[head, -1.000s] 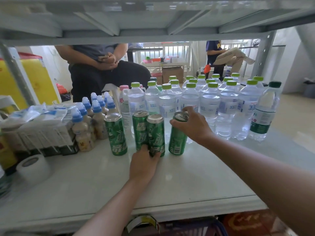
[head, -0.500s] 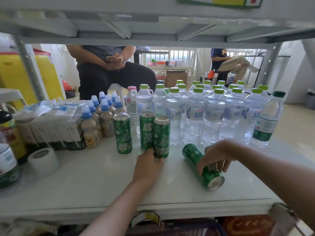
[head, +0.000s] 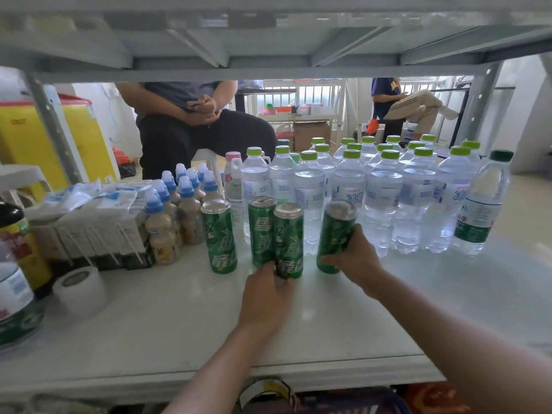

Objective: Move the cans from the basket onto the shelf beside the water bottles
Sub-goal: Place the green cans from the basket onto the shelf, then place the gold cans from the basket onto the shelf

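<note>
Four cans (head: 219, 236) stand on the shelf (head: 167, 330), both hands gripping some.

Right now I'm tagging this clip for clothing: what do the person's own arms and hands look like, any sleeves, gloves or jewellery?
Both forearms are bare as far as the picture shows: no sleeves or gloves in view. The left hand and right hand show no rings, and no watch or band is visible at either wrist. No markings can be seen.
</note>
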